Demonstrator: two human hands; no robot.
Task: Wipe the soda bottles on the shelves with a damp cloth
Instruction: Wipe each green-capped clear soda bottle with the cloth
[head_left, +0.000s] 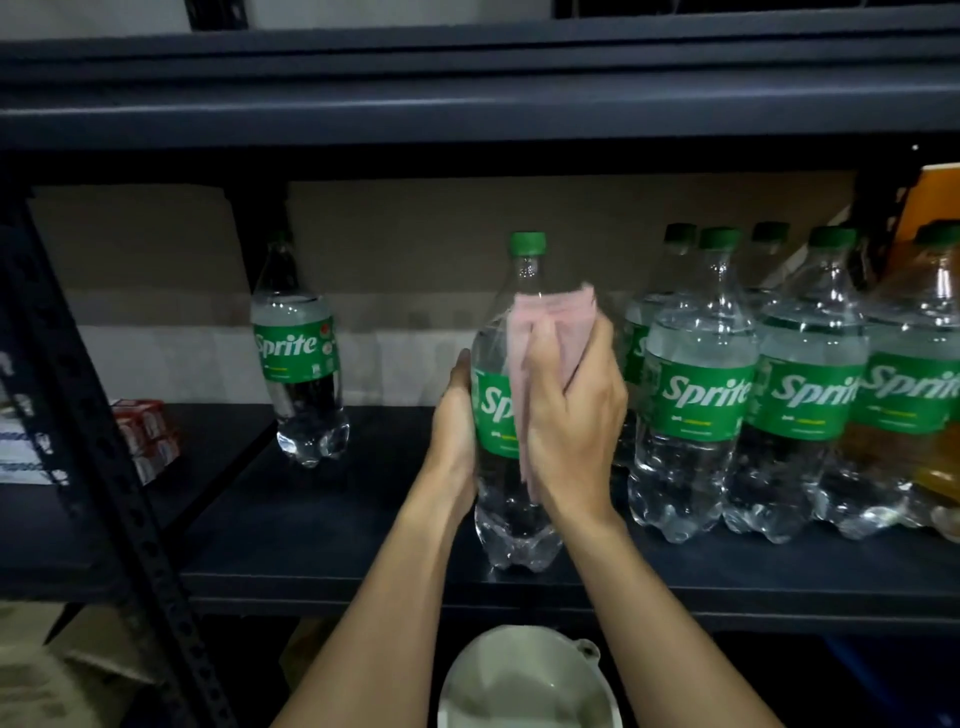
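Clearly midway: the left hand (454, 431) grips a Sprite bottle (519, 499) at the front of the shelf (311, 519), and the right hand (571, 410) clutches the pink cloth (550, 312) against it. The cluster of bottles (727, 405) on the right probably awaits wiping; the lone bottle (301, 353) on the left may be done.

We are holding a bottle (514, 509) upright near the front edge of the shelf (311, 519), about midway along it. Our left hand (457, 431) is gripping its left side, and our right hand (571, 410) is gripping a cloth (550, 312) against its right side. A lone bottle (301, 364) is standing farther back to the left, well apart. A cluster of bottles (696, 415) is crowding the right, just beside our right hand. Cardboard (467, 234) is lining the far side behind them all. Small boxes (148, 436) are lying at far left, beyond an upright post (104, 441). A basin (524, 686) is sitting below the shelf, nearest us, between our forearms.
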